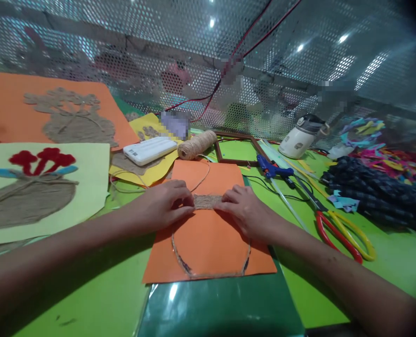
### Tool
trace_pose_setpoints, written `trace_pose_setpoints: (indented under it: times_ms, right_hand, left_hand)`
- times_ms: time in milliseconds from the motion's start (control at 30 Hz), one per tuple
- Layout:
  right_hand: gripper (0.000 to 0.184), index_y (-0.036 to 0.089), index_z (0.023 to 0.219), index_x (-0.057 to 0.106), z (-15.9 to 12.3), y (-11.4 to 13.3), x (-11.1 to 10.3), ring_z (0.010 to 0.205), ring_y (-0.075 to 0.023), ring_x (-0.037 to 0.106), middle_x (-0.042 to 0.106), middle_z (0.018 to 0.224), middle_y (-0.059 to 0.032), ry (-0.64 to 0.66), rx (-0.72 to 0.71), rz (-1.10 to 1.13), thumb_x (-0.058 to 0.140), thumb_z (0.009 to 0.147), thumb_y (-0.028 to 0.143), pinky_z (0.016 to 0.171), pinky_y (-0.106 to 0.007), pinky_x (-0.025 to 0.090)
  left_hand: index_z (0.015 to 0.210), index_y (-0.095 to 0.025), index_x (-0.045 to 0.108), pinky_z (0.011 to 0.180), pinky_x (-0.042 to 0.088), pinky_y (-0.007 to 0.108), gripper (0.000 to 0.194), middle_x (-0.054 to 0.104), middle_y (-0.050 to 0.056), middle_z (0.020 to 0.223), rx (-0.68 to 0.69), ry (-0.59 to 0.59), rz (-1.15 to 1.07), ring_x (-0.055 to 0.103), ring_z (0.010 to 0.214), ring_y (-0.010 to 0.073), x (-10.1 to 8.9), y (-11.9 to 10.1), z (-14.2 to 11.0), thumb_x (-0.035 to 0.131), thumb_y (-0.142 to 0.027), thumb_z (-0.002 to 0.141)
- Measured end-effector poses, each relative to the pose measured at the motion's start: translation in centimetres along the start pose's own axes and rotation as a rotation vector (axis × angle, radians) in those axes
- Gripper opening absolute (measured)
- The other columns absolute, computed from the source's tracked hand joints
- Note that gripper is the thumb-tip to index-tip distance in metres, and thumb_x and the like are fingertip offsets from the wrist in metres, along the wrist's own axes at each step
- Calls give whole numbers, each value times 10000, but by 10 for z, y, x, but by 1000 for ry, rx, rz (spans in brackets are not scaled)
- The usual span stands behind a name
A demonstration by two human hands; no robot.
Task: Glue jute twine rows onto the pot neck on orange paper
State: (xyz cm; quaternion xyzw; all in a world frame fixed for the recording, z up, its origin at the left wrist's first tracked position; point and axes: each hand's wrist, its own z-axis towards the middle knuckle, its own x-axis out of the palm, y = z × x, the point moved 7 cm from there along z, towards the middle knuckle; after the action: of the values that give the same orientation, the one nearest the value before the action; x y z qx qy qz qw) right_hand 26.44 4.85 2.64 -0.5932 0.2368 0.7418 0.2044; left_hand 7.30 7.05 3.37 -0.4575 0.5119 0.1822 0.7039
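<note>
Glossy dark-green sheet (223,309) at green surface (98,290) front edge; orange paper (211,243): beige twine band (206,202) laid, twine outline (175,250) unfilled. Left hand (172,201), right hand (242,209) on band ends, grip unclear.

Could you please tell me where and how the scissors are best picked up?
Probably by the red and yellow handles, coming from the near side: the scissors lie with these toward the person, while the blades point away, toward the blue glue gun.
</note>
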Motion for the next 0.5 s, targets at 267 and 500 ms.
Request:
trace_pose_setpoints:
  times_ms: [267, 500]
  right_hand:
    - [348, 184, 1340, 643, -1, 5, -2, 977, -282, 508, 712, 1131, -121, 33, 45, 53, 527, 1034, 66, 855, -429, 349]
    - [311, 171, 1314, 610, -8, 2, -3, 974, -285, 522, 722, 1136, -131, -49, 102, 196, 472, 1059, 59, 860, -434, 377]
  left_hand:
    - [904, -217, 710, 779, 490, 354, 266, 677, 73, 952, 98, -112, -73, 623, 862, 209, -3, 11, -5, 542, -386, 1022]
    - [1025, -223, 686, 798, 505, 362, 303, 722, 63, 963, 11, -251, -129, 653, 880, 210, -5, 28, -26, 417, -349, 1084]
